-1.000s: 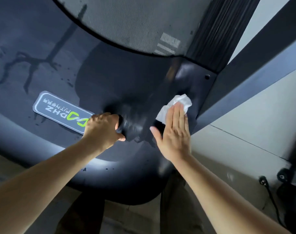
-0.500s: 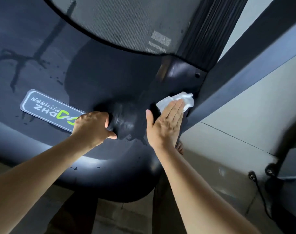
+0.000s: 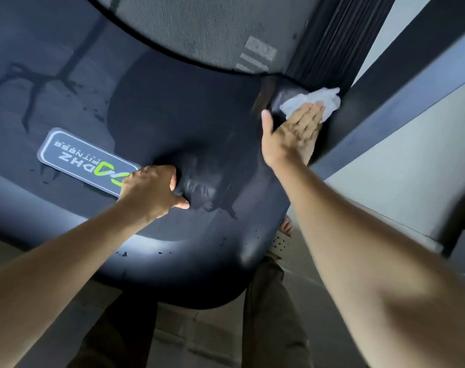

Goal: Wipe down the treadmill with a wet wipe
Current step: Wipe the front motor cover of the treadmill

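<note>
Wiping the treadmill's far corner

The right hand (image 3: pixel 292 134) presses the wipe (image 3: pixel 315 102) flat-fingered on the treadmill (image 3: pixel 173 107) cover beside the upright (image 3: pixel 401 83); the left hand (image 3: pixel 151 189) grips a dark bundle, seemingly a bag. The wipe may bunch and slip out, as nothing pinches it.

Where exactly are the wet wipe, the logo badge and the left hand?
wet wipe (image 3: pixel 317 100), head view, on its crumpled middle.
logo badge (image 3: pixel 80 159), head view, on its lettering.
left hand (image 3: pixel 151 188), head view, on its back.
</note>
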Tool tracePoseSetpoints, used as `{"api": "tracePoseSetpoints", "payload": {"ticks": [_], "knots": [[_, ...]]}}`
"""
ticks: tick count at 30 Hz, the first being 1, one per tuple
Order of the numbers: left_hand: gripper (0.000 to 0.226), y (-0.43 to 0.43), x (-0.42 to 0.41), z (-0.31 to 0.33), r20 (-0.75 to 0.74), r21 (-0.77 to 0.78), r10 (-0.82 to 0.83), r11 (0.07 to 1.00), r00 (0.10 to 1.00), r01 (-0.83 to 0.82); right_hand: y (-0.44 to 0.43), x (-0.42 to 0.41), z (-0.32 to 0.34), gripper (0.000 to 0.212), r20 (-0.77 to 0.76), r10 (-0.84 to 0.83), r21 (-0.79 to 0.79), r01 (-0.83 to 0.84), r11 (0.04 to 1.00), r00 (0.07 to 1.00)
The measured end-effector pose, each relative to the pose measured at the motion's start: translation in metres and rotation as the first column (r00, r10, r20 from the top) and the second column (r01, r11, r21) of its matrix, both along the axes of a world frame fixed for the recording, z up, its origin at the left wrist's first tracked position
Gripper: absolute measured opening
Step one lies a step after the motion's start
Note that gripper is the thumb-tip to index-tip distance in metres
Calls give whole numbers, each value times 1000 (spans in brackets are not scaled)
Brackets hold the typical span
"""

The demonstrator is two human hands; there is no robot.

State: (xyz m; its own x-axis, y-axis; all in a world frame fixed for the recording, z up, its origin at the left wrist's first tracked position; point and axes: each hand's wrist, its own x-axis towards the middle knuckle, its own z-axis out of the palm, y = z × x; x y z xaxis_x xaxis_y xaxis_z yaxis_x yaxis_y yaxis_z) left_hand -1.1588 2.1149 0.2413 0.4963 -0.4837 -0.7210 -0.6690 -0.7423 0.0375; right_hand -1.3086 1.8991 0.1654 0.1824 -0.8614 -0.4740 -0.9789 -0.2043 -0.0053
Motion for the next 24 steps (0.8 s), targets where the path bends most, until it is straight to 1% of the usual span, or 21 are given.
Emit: {"api": "tracePoseSetpoints", "payload": {"ticks": [2, 3, 5, 7, 9, 11, 14, 16, 17, 18, 19, 20, 22, 23, 24], "knots": [[48, 0, 1, 1, -6, 2, 10, 1000, 1000, -10, 51, -11, 13, 106, 71, -77, 59, 72, 996, 995], [48, -1, 0, 2, -11, 1, 19, 1000, 1000, -19, 76, -19, 21, 108, 87, -77, 76, 71, 995, 993], [49, -2, 1, 2, -20, 14, 29, 999, 999, -28, 118, -35, 31, 111, 102, 23, 79, -31, 996, 995], [49, -3, 1, 3, -29, 13, 37, 999, 999, -36, 133, -51, 31, 110, 115, 187, 31, -192, 981, 976], [48, -2, 0, 3, -32, -4, 38, 999, 999, -38, 110, -55, 21, 108, 128, 265, -18, -265, 964, 956], [47, 1, -2, 2, -25, -22, 49, 999, 998, -49, 62, -41, 12, 108, 88, 263, -61, -258, 964, 961], [45, 8, -7, 1, 1, -53, 90, 995, 996, -90, -8, -13, 4, 100, 30, 273, 6, -274, 962, 961], [44, 15, -11, 2, 11, -82, 147, 986, 989, -145, -6, -13, 1, 97, 60, 313, -44, -310, 950, 948], [44, 20, -14, 3, 19, -100, 175, 980, 984, -172, 12, -20, 2, 96, 89, 357, -104, -348, 932, 930], [43, 25, -19, 3, 29, -120, 205, 972, 978, -200, 39, -33, 5, 94, 116, 431, -151, -413, 898, 895], [43, 30, -25, 4, 42, -145, 230, 964, 972, -222, 69, -49, 9, 92, 153, 531, -180, -505, 844, 833], [42, 37, -33, 5, 61, -167, 265, 953, 962, -252, 100, -67, 13, 90, 202, 655, -165, -634, 756, 728], [41, 47, -47, 5, 80, -193, 318, 935, 945, -298, 153, -105, 23, 91, 273, 850, -125, -859, 496, 451], [40, 55, -56, 5, 94, -203, 363, 919, 927, -339, 168, -120, 26, 91, 293, 904, -120, -926, 358, 312], [40, 62, -63, 4, 101, -215, 414, 897, 905, -386, 170, -130, 25, 91, 289, 935, -133, -958, 253, 207]]}}
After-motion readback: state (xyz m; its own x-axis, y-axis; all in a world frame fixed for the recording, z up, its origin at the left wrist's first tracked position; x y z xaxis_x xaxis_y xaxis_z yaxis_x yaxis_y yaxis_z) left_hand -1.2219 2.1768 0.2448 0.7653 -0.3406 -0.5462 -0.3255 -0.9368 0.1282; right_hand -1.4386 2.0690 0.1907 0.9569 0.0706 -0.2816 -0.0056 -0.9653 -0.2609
